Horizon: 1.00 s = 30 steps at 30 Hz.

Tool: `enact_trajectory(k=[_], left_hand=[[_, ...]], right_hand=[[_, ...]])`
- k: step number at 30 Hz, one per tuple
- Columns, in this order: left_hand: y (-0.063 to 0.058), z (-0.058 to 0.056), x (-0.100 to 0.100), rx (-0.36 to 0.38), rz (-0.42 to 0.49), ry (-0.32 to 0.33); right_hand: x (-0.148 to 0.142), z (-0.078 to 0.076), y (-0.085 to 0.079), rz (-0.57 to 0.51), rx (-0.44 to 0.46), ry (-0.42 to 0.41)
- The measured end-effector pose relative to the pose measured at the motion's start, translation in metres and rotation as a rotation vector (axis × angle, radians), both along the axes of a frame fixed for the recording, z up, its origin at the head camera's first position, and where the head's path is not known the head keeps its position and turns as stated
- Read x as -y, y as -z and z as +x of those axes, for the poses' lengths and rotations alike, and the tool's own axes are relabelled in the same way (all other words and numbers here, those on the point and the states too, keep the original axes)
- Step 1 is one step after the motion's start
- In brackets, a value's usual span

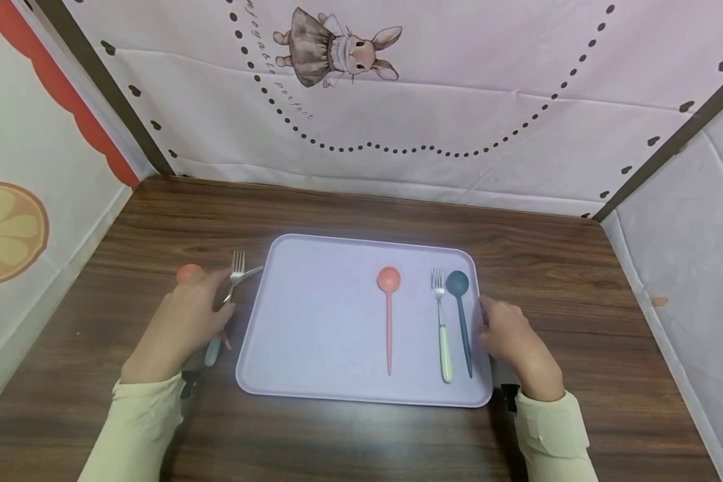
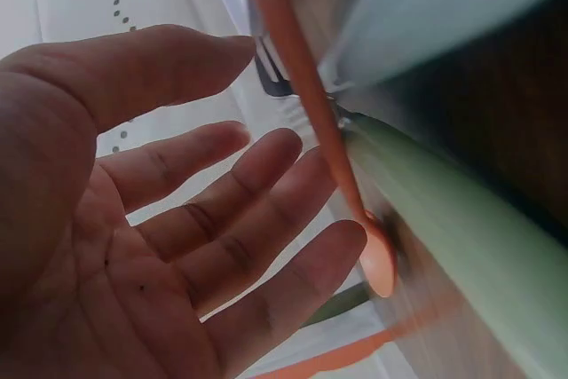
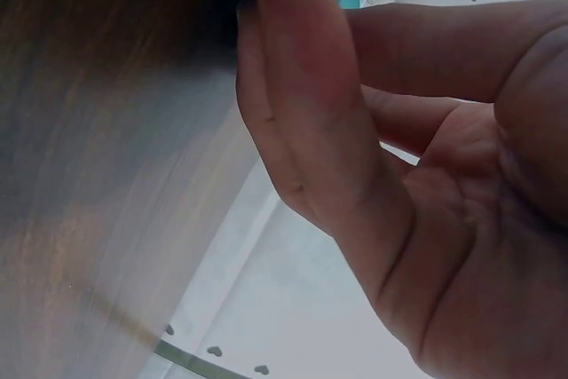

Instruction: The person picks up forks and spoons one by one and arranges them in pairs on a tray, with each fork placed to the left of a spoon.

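- Lilac tray (image 1: pixel 313 321) on a dark wooden table (image 1: pixel 361 442): a pink spoon (image 1: pixel 389 301), a green-handled fork (image 1: pixel 445 348) and a teal spoon (image 1: pixel 460 288) lie apart on it, toward its right side.
- A right hand (image 1: pixel 521 345) pinches the tray's right rim between thumb and fingers, near the teal spoon. Lifting from that side alone would likely tip the tray and set its three pieces sliding left.
- A left hand (image 1: pixel 183 321) hovers with thumb and fingers spread, clamped on nothing, over an orange spoon (image 1: pixel 189 273) and two forks beside the tray; whether a fingertip touches the spoon cannot be told.
- The nearer fork (image 1: pixel 238 264) and the other fork (image 1: pixel 253 272) lie close, seemingly crossed, so closing on one could drag its neighbour along.
- The second fork's tines reach the tray's left edge; a leftward shove of the tray might knock it askew.
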<state>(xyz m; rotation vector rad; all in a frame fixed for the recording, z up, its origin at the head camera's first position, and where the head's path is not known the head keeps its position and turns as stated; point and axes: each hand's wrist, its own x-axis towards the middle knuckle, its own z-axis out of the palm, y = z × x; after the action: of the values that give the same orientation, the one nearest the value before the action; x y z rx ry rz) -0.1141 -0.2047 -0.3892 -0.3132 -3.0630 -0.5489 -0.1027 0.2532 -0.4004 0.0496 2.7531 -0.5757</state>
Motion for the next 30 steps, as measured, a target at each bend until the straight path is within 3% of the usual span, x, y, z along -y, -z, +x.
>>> enact_trajectory(k=[9, 16, 23, 30], left_hand=[[0.001, 0.011, 0.012, 0.018, -0.018, 0.019], [0.0, 0.016, 0.02, 0.11, -0.067, 0.002], [0.007, 0.017, 0.024, 0.051, -0.071, 0.023], [0.008, 0.019, 0.024, 0.057, -0.061, -0.006]], right_hand=[[0.0, 0.0, 0.002, 0.003, -0.013, -0.006], [-0.001, 0.0, 0.002, -0.003, -0.023, -0.014], [-0.002, 0.0, 0.003, 0.001, -0.021, -0.014], [-0.001, 0.0, 0.003, -0.009, -0.017, -0.009]])
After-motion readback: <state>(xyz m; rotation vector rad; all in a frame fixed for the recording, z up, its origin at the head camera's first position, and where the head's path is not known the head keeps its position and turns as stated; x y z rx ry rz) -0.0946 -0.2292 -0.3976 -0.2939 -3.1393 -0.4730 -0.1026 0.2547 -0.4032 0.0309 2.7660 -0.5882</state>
